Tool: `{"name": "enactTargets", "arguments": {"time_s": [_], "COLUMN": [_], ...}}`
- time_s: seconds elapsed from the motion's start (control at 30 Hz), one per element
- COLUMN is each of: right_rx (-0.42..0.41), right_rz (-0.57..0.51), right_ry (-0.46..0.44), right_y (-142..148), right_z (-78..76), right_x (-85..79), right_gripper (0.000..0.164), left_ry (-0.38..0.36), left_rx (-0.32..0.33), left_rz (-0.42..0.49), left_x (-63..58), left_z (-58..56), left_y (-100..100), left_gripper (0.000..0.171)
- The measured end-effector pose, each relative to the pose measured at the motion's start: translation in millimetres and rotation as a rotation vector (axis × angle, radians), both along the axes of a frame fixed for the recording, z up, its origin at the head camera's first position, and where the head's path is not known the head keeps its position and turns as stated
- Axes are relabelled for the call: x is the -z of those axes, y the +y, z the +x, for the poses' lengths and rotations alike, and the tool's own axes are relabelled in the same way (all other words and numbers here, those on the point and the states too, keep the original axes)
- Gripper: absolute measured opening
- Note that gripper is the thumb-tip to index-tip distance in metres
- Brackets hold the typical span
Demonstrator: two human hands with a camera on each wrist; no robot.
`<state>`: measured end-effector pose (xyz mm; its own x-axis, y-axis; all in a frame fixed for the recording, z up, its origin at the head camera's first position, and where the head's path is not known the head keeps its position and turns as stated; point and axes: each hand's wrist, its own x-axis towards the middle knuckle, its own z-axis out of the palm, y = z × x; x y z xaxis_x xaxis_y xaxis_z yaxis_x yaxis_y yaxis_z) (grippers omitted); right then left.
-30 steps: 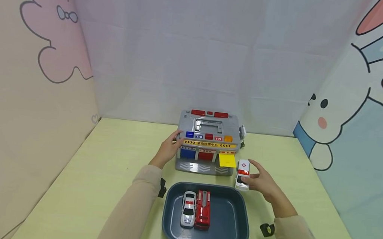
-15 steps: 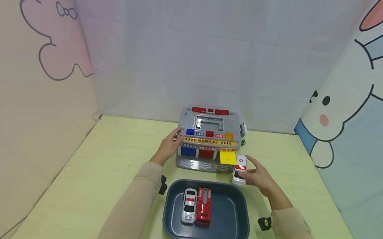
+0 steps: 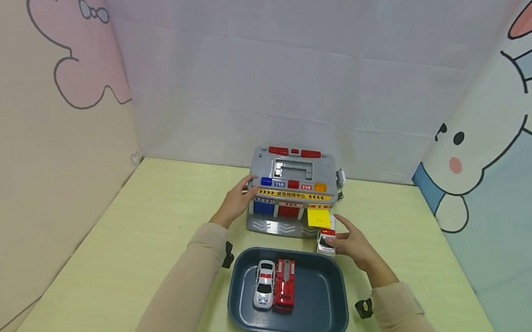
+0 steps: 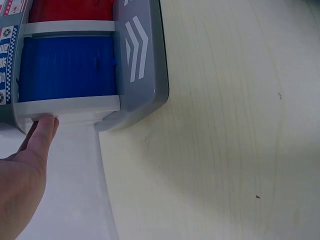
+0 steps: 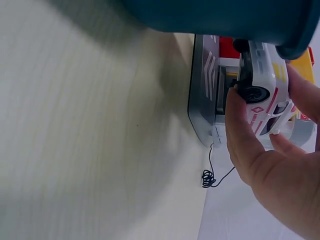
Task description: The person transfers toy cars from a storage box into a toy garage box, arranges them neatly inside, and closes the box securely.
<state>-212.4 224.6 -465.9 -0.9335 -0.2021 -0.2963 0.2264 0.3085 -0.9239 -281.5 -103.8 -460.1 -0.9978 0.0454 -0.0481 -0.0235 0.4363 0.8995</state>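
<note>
In the head view a grey toy emergency station [image 3: 284,229] stands at the back of the table. Its yellow door [image 3: 319,218] is raised, while the blue door [image 4: 67,67] and the red one are down. My left hand [image 3: 235,201] rests with extended fingers against the station's left side. A white toy ambulance [image 3: 328,233] with a red light bar is held by my right hand [image 3: 357,247], thumb on one side and fingers on the other. Its rear end lies at the yellow door's opening, partly hidden under the door. The right wrist view shows its wheels off the table.
In front of the station sits a dark blue tray [image 3: 287,330] holding a silver toy police car [image 3: 264,288] and a red toy fire truck [image 3: 284,290]. A black coiled cord [image 5: 208,177] hangs at the station's right side, below a grey handset [image 3: 341,178].
My right hand has carried the ambulance left, from beside the station to the front of the raised yellow door. The left hand has stayed at the station's side.
</note>
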Motion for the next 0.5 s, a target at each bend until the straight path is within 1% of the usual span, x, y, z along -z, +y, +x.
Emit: {"name": "enactTargets", "arguments": {"time_s": [0.17, 0.37, 0.5], "right_rx": [-0.004, -0.021, -0.032], "right_rz": [-0.014, -0.038, -0.057], "right_ry": [-0.004, -0.003, -0.001], "right_y": [-1, -3, -4], "right_z": [-3.3, -6.4, -8.3], "right_x": [6.4, 10.4, 16.0], "right_gripper": [0.084, 0.085, 0.086], "left_ry": [-0.004, 0.013, 0.006], "left_rx": [0.003, 0.009, 0.007], "left_rz": [0.0, 0.007, 0.004], "left_x": [0.2, -1.2, 0.4], "left_z": [0.5, 0.0, -0.5], "left_y": [0, 0, -1], "left_gripper": [0.048, 0.048, 0.047]}}
